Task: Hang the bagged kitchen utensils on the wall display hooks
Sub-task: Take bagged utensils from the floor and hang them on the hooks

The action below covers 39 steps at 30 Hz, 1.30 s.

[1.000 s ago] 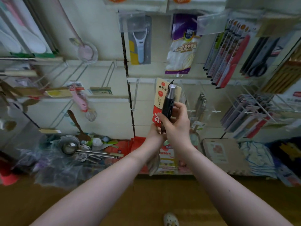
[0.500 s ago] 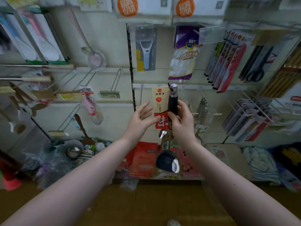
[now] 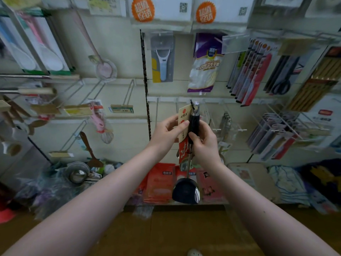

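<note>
I hold a bagged ladle (image 3: 186,191) upright in front of the wall display, its black handle (image 3: 194,122) up and its dark bowl hanging low. A cream and red label card (image 3: 184,115) sits beside the handle. My right hand (image 3: 204,143) grips the lower part of the handle. My left hand (image 3: 168,132) pinches the card and the handle's upper part with thumb and fingers. The handle's silver tip reaches level with the white wire hooks (image 3: 215,117) just right of it.
Bagged goods hang around: a peeler (image 3: 162,60), a glove pack (image 3: 206,65), knives and scissors (image 3: 258,74) to the right. Empty wire hooks (image 3: 129,95) jut out on the left panel. Loose ladles (image 3: 79,174) and red packets (image 3: 158,183) lie on the low shelf.
My left hand, spread open beside the ladle half a second ago, has closed onto the card and handle. The ladle stays upright at about the same height.
</note>
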Each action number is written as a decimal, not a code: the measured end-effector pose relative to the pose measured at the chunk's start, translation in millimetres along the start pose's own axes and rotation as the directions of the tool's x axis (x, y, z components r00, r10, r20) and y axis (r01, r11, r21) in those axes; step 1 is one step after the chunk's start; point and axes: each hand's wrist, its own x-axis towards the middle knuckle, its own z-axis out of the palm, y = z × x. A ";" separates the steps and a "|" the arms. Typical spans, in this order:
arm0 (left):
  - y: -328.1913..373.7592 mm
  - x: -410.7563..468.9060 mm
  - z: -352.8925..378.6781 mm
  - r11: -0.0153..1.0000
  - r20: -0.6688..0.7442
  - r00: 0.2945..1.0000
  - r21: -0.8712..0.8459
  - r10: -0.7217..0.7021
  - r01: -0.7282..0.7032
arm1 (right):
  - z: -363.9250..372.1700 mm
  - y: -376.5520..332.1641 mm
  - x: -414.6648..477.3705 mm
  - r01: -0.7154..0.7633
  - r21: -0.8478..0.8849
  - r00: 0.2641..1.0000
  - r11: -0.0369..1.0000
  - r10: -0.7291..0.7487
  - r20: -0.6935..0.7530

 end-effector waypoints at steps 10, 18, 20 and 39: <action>-18.5 16.0 12.3 0.999 0.017 0.999 0.012 -0.033 0.032 | -11.3 24.3 9.6 -0.090 0.063 0.996 0.994 0.090 -0.002; -45.3 47.2 17.1 0.988 -0.061 0.989 0.060 -0.136 0.140 | -12.5 60.5 36.0 -0.194 0.062 0.980 0.979 0.192 0.043; -50.9 56.4 17.2 0.982 -0.068 0.985 0.092 -0.158 0.164 | -13.2 71.9 42.2 -0.235 0.061 0.971 0.970 0.231 0.060; -149.2 113.9 42.6 0.839 -0.194 0.932 0.407 -0.307 0.361 | -24.4 170.4 68.2 -0.467 -0.126 0.854 0.875 0.484 0.191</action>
